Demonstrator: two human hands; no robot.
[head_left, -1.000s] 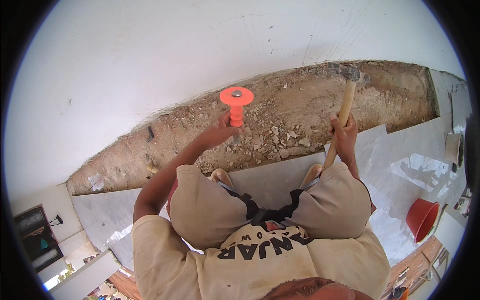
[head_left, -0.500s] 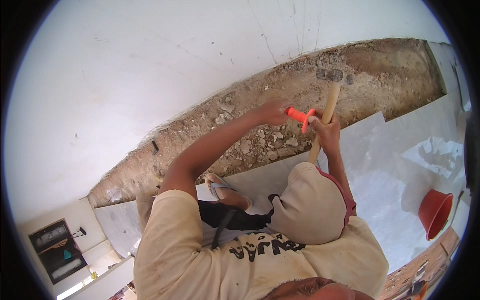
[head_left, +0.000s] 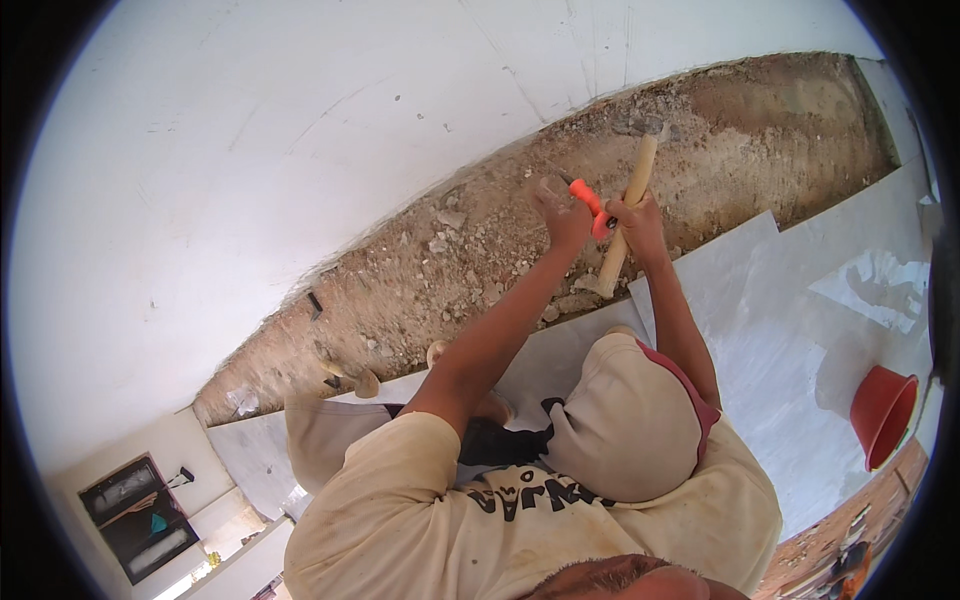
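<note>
Loose rubble [head_left: 478, 252] near hammer [head_left: 641, 175] and chisel [head_left: 584, 194], red bucket [head_left: 880, 416] on grey slabs [head_left: 745, 320]

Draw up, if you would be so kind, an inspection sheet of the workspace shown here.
Surface: uneven brown earth strip, bordered on the person's side by smooth grey floor tiles.
Job's things: hammer with a pale wooden handle, its dark head blurred; orange-gripped chisel with a round guard.
Clutter: loose, broken pale stones on the earth; small, black, elongated object near the wall, kind unclear.
Grippers: bare right hand closed around the hammer's handle; bare left hand at the chisel, exact hold unclear.
Cables: nothing seen.
Surroundings: white, dark-scuffed wall beyond the earth; red, round bucket at far right.
</note>
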